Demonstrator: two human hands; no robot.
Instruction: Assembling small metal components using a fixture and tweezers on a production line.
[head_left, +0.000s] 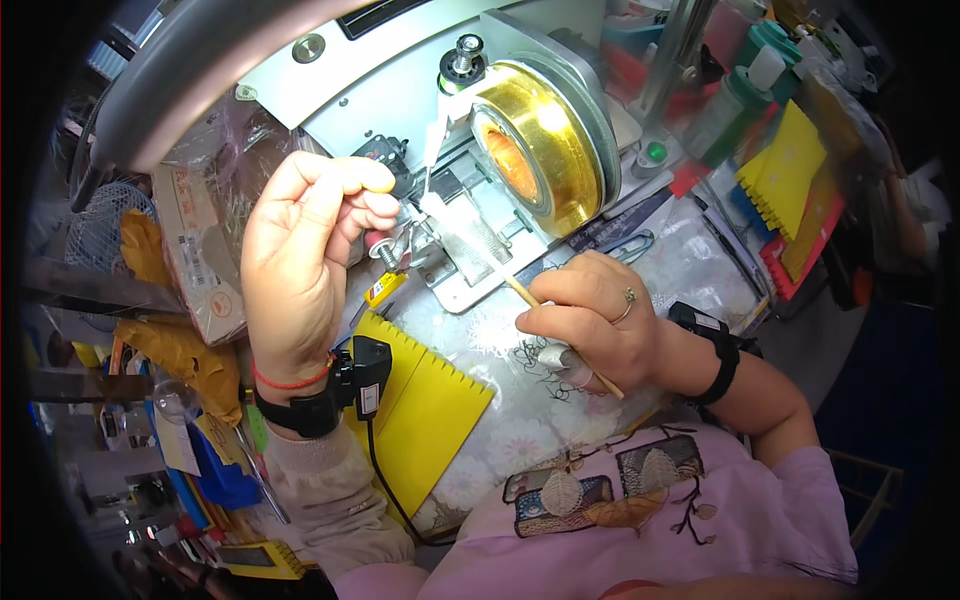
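My right hand (600, 312) is closed around a thin wooden-handled brush (522, 292). Its pale tip reaches up and left to a small metal slide (473, 243) on the bench machine. My left hand (310, 215) is raised to the left of that slide, thumb and fingertips pressed together; anything pinched there is too small to make out. A red-handled knob with a metal screw (381, 246) sits just below those fingertips. Beside the slide, a large roll of gold-coloured tape (530, 148) is mounted on the machine.
Yellow zigzag-edged sheets (420, 410) lie on the flower-patterned table cover (510, 440) by my left forearm. A cardboard box (203, 250) stands at the left. Green-lidded bottles (735, 110) and more yellow sheets (790, 150) are at the right. A curved lamp arm (165, 85) crosses the upper left.
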